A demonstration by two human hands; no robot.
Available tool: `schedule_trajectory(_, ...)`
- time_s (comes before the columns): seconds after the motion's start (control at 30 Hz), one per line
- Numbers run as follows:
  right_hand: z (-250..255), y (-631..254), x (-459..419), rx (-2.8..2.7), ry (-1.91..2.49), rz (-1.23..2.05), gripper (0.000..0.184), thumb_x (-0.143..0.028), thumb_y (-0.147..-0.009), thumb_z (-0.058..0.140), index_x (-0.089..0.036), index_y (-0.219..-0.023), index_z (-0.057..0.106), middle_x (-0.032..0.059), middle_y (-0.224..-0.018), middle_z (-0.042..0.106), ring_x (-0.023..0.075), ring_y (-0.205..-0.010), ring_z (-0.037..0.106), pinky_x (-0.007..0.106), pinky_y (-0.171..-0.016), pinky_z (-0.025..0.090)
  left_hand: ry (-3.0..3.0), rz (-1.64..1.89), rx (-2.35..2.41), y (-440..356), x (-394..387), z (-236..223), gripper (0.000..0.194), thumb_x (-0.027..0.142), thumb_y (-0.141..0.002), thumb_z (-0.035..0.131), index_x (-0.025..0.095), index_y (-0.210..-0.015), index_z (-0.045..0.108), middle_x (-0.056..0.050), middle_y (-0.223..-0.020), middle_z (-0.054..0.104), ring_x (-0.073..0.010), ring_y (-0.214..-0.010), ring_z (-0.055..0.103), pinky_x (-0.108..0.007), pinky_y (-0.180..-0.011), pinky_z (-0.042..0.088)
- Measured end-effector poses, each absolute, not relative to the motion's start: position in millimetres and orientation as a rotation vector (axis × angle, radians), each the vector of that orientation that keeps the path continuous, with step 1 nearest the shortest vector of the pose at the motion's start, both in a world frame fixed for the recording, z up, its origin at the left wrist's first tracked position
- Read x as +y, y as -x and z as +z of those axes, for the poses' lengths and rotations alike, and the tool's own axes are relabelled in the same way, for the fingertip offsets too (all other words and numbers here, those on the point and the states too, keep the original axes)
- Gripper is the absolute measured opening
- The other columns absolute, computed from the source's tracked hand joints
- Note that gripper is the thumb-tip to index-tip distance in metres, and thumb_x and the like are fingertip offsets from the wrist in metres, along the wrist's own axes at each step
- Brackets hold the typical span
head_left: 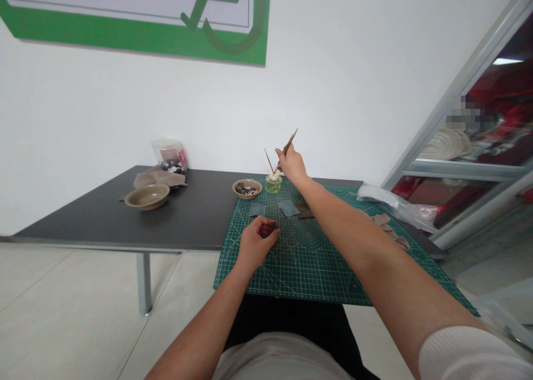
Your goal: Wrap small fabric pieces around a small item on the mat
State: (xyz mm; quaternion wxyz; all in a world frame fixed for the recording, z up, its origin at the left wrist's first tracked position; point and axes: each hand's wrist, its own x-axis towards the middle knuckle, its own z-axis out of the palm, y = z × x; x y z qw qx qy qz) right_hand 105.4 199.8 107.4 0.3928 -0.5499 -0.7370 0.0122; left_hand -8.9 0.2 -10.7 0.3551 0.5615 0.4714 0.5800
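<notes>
My right hand (292,162) is closed around a thin brown stick (293,135), reaching over a small glass jar (273,185) of yellow-green liquid. The stick's lower end is near the jar's mouth; whether it dips in, I cannot tell. A second thin stick (268,159) leans up out of the jar. Above the green cutting mat (266,274), my left hand (257,240) pinches a small dark piece (272,227), mostly hidden by the fingers. Just beyond it lie two grey-blue sandpaper-like squares (258,209) and a brown flat piece (305,211).
A small bowl (247,195) of dark and light bits stands left of the jar. On the dark table (191,224) are a larger bowl (147,198), a brown cloth (152,176) and a clear tub (169,152). At right lie crumpled cloth (389,230) and a plastic bag (395,202).
</notes>
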Motion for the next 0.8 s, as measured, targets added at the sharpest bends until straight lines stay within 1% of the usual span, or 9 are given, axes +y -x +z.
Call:
schedule_trajectory(0.17, 105, -104, 201, -1.918, 1.418, -0.032, 0.037, -0.047, -0.098, 0.037, -0.016, -0.116, 0.047, 0.0158, -0.095, 0.070, 0.0309, -0.089, 0.067, 0.039, -0.078, 0.050, -1.446, 1.493, 1.230, 9, 0, -10, 0.016, 0.026, -0.073, 0.069, 0.018, -0.087, 0.064, 0.001, -0.069, 0.062, -0.0122, -0.064, 0.057, -0.024, -0.064, 0.045)
schedule_trajectory(0.27, 100, -102, 202, -1.926, 1.430, -0.028, 0.036, -0.046, -0.098, 0.038, -0.016, -0.115, 0.048, 0.0156, -0.096, 0.071, 0.0303, -0.089, 0.067, 0.038, -0.078, 0.049, -1.448, 1.484, 1.239, 9, -1, -8, 0.016, 0.026, -0.073, 0.069, 0.018, -0.086, 0.064, 0.001, -0.069, 0.062, -0.0121, -0.064, 0.057, -0.024, -0.063, 0.045)
schedule_trajectory(0.47, 105, -102, 198, -1.847, 1.389, -0.075, 0.039, -0.045, -0.100, 0.032, -0.014, -0.118, 0.047, 0.0158, -0.096, 0.070, 0.0290, -0.087, 0.067, 0.038, -0.078, 0.049, -1.438, 1.503, 1.213, 9, -1, -8, 0.017, 0.027, -0.073, 0.069, 0.018, -0.086, 0.064, 0.001, -0.070, 0.063, -0.0124, -0.064, 0.058, -0.024, -0.063, 0.045)
schedule_trajectory(0.6, 107, -101, 198, -1.895, 1.403, -0.063, 0.038, -0.045, -0.099, 0.034, -0.015, -0.117, 0.048, 0.0157, -0.098, 0.070, 0.0283, -0.089, 0.066, 0.036, -0.078, 0.048, -1.431, 1.511, 1.212, 8, -1, -7, 0.017, 0.028, -0.072, 0.070, 0.018, -0.086, 0.064, 0.001, -0.071, 0.064, -0.0129, -0.065, 0.059, -0.025, -0.065, 0.046)
schedule_trajectory(0.8, 93, -98, 202, -1.935, 1.500, 0.001, 0.034, -0.043, -0.098, 0.039, -0.014, -0.113, 0.051, 0.0174, -0.100, 0.070, 0.0303, -0.095, 0.066, 0.035, -0.081, 0.047, -1.452, 1.505, 1.216, 8, -2, -6, 0.016, 0.026, -0.073, 0.069, 0.018, -0.086, 0.064, 0.002, -0.069, 0.063, -0.0126, -0.064, 0.058, -0.025, -0.064, 0.046)
